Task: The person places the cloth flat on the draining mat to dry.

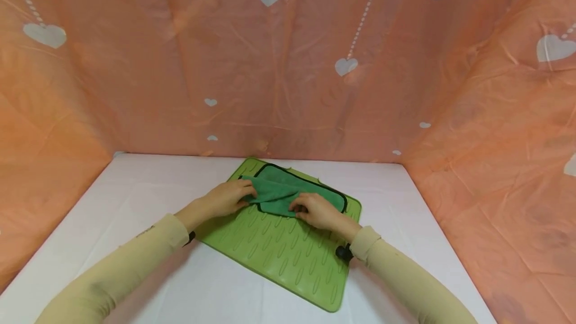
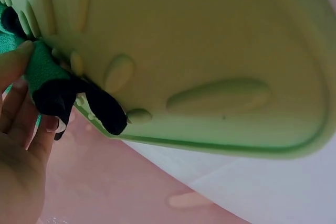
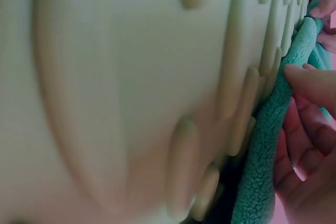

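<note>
A green cloth [image 1: 310, 184] with black edging lies on the far part of a lime-green ridged mat [image 1: 288, 254], its near side partly folded over. My left hand [image 1: 231, 197] pinches the cloth's left end; in the left wrist view, thumb and fingers of that left hand [image 2: 21, 124] grip the green cloth [image 2: 44, 66] beside a loop of its black edging. My right hand [image 1: 317, 210] pinches the near fold around the middle. The right wrist view shows the right hand [image 3: 310, 129] with its thumb on the fluffy cloth [image 3: 260, 156], close over the ridges.
The mat lies turned at an angle on a white-covered table [image 1: 180, 284]. Orange sheeting [image 1: 292, 89] with white hearts rises behind the table and along both sides. A black strap piece [image 1: 344, 253] shows at the right wrist.
</note>
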Motion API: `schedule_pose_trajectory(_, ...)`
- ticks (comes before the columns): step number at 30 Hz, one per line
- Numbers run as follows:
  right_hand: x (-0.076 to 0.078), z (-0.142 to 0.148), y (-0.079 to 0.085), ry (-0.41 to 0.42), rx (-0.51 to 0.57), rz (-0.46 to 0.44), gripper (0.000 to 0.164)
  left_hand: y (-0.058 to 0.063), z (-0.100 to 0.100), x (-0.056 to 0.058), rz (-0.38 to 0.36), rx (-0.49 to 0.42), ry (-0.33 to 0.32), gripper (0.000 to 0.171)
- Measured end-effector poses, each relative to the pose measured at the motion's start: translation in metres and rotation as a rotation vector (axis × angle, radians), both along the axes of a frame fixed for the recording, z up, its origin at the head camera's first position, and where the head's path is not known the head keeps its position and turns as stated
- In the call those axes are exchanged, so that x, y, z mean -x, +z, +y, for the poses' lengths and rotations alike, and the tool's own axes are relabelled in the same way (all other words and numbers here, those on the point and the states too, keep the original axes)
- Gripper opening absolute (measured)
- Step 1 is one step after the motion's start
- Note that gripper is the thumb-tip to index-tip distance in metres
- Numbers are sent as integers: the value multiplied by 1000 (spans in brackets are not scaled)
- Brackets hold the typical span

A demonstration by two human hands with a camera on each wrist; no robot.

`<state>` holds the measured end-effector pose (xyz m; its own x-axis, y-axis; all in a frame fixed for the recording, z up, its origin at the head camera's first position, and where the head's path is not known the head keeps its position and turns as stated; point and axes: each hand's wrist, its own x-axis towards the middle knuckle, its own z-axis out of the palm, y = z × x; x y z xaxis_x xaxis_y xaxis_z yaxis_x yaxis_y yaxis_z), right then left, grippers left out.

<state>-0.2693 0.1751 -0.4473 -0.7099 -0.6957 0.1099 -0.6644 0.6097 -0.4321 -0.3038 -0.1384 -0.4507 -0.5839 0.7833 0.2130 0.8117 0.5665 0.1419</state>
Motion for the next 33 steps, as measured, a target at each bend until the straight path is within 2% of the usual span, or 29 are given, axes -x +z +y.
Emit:
schedule_pose_trajectory(5,-1,3,-1,-10,35,-16,21,5,-3,-1,-30,-24,13,23)
schedule_pose_trajectory(15,-9,16,1,-106,179,-54,22,17,-6,-6,-103,-133,42,21)
schedule_pose_trajectory(20,-17,24,6,-102,271,-62,21,24,-6,-12,-176,-216,60,21)
schedule_pose_trajectory(27,-25,39,15,-64,400,-39,19,34,-7,-18,-292,-365,41,23)
schedule_pose_trajectory(33,-33,53,20,-126,399,-121,20,38,-13,-25,-397,-393,3,24)
